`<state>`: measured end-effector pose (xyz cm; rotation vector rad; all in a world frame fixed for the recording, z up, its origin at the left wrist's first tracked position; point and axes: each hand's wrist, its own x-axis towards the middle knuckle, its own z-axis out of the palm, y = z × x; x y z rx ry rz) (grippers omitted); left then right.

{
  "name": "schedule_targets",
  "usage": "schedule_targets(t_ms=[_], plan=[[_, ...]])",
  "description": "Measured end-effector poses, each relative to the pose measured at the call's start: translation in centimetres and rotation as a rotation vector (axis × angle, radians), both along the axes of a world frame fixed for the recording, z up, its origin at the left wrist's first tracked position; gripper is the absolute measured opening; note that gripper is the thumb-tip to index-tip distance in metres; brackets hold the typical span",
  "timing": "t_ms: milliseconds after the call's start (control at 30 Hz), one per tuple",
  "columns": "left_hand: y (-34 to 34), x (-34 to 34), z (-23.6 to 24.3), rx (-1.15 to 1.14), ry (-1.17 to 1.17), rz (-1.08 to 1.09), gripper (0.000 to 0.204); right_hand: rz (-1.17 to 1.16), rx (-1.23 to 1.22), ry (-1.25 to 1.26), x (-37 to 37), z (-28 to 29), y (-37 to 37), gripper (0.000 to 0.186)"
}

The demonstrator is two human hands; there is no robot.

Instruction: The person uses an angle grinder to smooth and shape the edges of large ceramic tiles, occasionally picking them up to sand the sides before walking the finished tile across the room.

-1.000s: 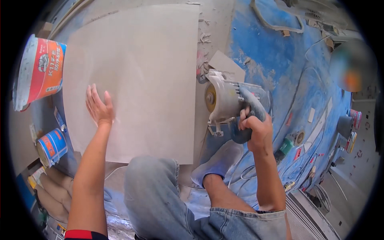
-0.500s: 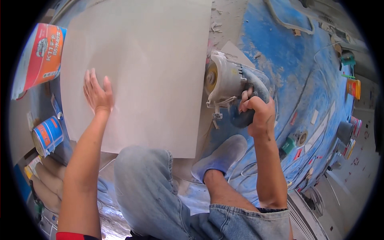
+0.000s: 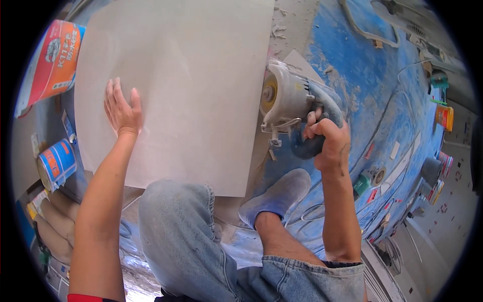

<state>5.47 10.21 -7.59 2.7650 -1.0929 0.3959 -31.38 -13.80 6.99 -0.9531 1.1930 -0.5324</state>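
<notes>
A large grey-beige tile (image 3: 186,100) lies flat before me. My left hand (image 3: 122,109) rests palm down on its left part, fingers stretched out. At the tile's right edge stands a dusty hand-held circular saw (image 3: 292,95) with a grey body and a brass-coloured round part facing the tile. My right hand (image 3: 329,138) is wrapped around the saw's dark, curved rear handle. The saw's blade is hidden, so I cannot tell whether it touches the tile.
An orange-red bucket (image 3: 58,63) and a blue can (image 3: 58,163) stand left of the tile. Blue dusty sheeting (image 3: 362,75) covers the floor at right, with cables and a green power tool (image 3: 365,182). My foot (image 3: 276,199) is just below the saw. Another person's legs (image 3: 55,221) show at lower left.
The whole view has turned slightly. My left hand stays flat on the tile, and my right hand keeps its grip on the saw, which stays beside the tile's right edge.
</notes>
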Motion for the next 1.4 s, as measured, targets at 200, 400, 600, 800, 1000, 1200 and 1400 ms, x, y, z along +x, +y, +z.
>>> schedule_targets(t_ms=[200,400,600,800,1000,1200,1400], plan=[[0.1,0.3,-0.4,-0.025,0.016,0.011,0.061,-0.003,0.017,-0.026,0.0,0.0,0.1,0.018],[0.0,0.2,-0.4,-0.029,0.010,0.011,0.061,-0.008,0.049,-0.029,0.2,0.5,0.3,0.016],[0.0,0.2,-0.4,-0.018,0.007,0.025,0.062,0.008,0.061,-0.032,0.0,0.7,0.5,0.015],[-0.2,0.0,-0.2,0.006,0.009,0.040,0.061,0.002,0.073,-0.031,-0.3,0.6,0.6,0.012],[-0.1,0.2,-0.3,-0.003,-0.002,0.028,0.061,0.007,0.089,-0.038,-0.4,0.8,0.8,0.010],[0.0,0.4,-0.6,-0.012,-0.001,0.026,0.062,0.062,0.095,-0.029,-1.2,0.6,0.9,0.014],[0.0,0.4,-0.6,-0.017,-0.005,0.023,0.062,0.074,0.121,-0.041,-1.5,0.7,1.0,0.014]])
